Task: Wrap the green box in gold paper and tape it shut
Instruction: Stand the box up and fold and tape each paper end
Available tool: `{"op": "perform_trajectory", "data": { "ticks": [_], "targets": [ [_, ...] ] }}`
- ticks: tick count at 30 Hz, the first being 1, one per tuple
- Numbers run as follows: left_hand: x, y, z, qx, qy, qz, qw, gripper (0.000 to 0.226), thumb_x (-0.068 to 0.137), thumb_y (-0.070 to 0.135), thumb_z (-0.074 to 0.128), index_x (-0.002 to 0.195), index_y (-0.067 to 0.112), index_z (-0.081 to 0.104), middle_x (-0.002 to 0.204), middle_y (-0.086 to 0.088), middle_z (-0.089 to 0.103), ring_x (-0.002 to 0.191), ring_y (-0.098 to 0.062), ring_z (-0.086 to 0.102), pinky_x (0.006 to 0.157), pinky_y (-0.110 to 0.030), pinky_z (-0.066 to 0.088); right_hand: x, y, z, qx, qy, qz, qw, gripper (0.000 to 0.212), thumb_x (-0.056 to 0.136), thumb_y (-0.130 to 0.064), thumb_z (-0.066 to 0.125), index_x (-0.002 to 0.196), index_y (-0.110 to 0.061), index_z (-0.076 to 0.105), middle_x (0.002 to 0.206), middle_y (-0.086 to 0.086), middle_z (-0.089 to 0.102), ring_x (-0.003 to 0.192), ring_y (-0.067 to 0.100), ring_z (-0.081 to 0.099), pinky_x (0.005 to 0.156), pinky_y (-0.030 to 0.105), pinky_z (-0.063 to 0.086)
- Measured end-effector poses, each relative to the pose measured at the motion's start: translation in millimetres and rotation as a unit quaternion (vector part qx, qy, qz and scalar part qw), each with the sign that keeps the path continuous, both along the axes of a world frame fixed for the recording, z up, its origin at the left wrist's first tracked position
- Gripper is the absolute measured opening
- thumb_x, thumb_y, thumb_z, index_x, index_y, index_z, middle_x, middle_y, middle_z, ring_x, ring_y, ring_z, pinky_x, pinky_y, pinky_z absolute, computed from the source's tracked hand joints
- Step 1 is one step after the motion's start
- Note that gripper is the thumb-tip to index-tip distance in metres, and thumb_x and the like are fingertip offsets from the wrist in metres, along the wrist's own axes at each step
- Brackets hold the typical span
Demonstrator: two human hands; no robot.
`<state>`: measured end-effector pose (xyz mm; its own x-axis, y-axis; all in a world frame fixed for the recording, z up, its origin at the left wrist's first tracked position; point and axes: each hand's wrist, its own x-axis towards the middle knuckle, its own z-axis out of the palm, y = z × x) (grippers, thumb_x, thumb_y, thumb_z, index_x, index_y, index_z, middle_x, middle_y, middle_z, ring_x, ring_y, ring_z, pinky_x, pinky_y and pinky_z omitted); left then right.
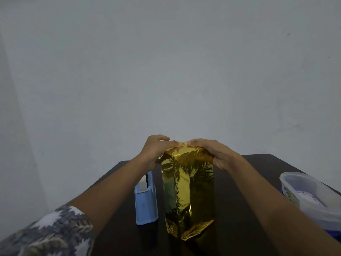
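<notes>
On the dark worktop (239, 209) the box (190, 196) stands upright at the middle, fully covered in gold paper (192, 154) (mirror-bright, creased at the corners). A clear tub (313, 200) sits right, a blue tape dispenser (145, 206) just left. The left hand (155, 150) and right hand (212, 152) grip its top.

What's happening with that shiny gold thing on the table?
A person is wrapping a present. The gold-wrapped box stands upright on the dark table. The left hand and right hand hold its top end, pressing the folded paper down there. A blue tape dispenser stands just left of it.
</notes>
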<state>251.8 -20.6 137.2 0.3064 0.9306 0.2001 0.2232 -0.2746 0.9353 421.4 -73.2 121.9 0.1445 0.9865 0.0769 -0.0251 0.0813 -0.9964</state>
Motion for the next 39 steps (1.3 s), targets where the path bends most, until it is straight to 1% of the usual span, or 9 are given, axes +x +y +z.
{"op": "perform_trajectory", "data": {
  "ticks": [3,13,17,23,27,30,32,35,39],
  "targets": [
    [10,4,7,-0.015,0.020,0.010,1.000,0.041,0.070,0.025,0.082,0.099,0.002,0.066,0.090,-0.012,0.066,0.076,-0.021,0.063,0.073,-0.036,0.055,0,-1,1,-0.003,-0.003,-0.008,1.000,0.031,0.076,-0.023,0.074,0.102,-0.008,0.067,0.095,0.011,0.071,0.082,0.022,0.068,0.064,0.025,0.058],
    [32,18,18,-0.005,0.146,0.013,0.989,0.057,0.076,0.044,0.074,0.111,0.003,0.054,0.092,-0.009,0.062,0.079,-0.020,0.061,0.061,-0.024,0.050,-5,-10,3,-0.006,0.017,-0.014,1.000,0.028,0.078,-0.021,0.073,0.100,-0.006,0.065,0.090,0.011,0.070,0.074,0.019,0.068,0.055,0.022,0.057],
    [18,18,23,-0.099,0.091,-0.025,0.991,0.065,0.082,0.062,0.056,0.110,0.004,0.064,0.098,-0.008,0.061,0.073,-0.018,0.057,0.058,-0.027,0.050,-5,-13,2,-0.007,0.052,0.005,0.999,0.019,0.081,-0.017,0.070,0.095,-0.004,0.065,0.078,0.010,0.069,0.057,0.016,0.068,0.046,0.021,0.052],
    [25,16,15,-0.023,0.106,-0.013,0.994,0.054,0.072,0.034,0.079,0.109,0.000,0.060,0.092,-0.010,0.065,0.073,-0.018,0.063,0.052,-0.023,0.048,-7,-13,1,0.007,0.060,-0.012,0.998,0.019,0.082,-0.015,0.070,0.095,-0.002,0.063,0.079,0.011,0.067,0.052,0.013,0.067,0.043,0.019,0.050],
    [33,16,17,-0.005,0.099,-0.027,0.995,0.054,0.082,0.052,0.064,0.105,0.004,0.063,0.090,-0.007,0.066,0.074,-0.015,0.061,0.060,-0.024,0.051,-10,-14,0,0.005,0.080,-0.036,0.996,0.024,0.082,-0.015,0.070,0.099,0.000,0.063,0.074,0.012,0.068,0.053,0.016,0.067,0.044,0.022,0.051],
    [11,14,6,-0.047,-0.081,-0.080,0.992,0.070,0.083,0.072,0.034,0.109,0.014,0.065,0.111,-0.008,0.069,0.099,-0.021,0.066,0.087,-0.040,0.052,-8,-6,-5,0.001,0.096,-0.086,0.992,0.045,0.082,-0.035,0.070,0.112,-0.004,0.058,0.095,0.014,0.068,0.077,0.023,0.068,0.062,0.031,0.057],
    [-8,11,-18,-0.005,-0.139,-0.111,0.984,0.084,0.067,0.084,0.039,0.119,0.021,0.059,0.116,-0.004,0.067,0.104,-0.019,0.063,0.074,-0.034,0.055,-10,-6,-7,0.001,0.085,-0.103,0.991,0.070,0.072,-0.053,0.070,0.125,-0.010,0.052,0.122,0.013,0.061,0.107,0.029,0.061,0.092,0.045,0.050],
    [-26,2,-42,0.049,-0.106,-0.156,0.981,0.112,0.036,0.086,0.066,0.129,0.025,0.052,0.120,-0.003,0.061,0.102,-0.011,0.063,0.068,-0.023,0.055,-7,1,-13,0.010,0.073,-0.110,0.991,0.084,0.066,-0.059,0.067,0.134,-0.015,0.047,0.125,0.006,0.055,0.124,0.032,0.050,0.105,0.051,0.037],
    [-22,-7,0,0.134,0.065,-0.156,0.976,0.108,0.052,0.073,0.070,0.143,0.028,0.034,0.139,-0.003,0.050,0.123,-0.017,0.052,0.093,-0.030,0.046,-15,-11,-5,-0.006,0.060,-0.127,0.990,0.083,0.076,-0.076,0.046,0.127,-0.010,0.051,0.124,0.013,0.060,0.112,0.029,0.057,0.099,0.050,0.043]
  ]
}}
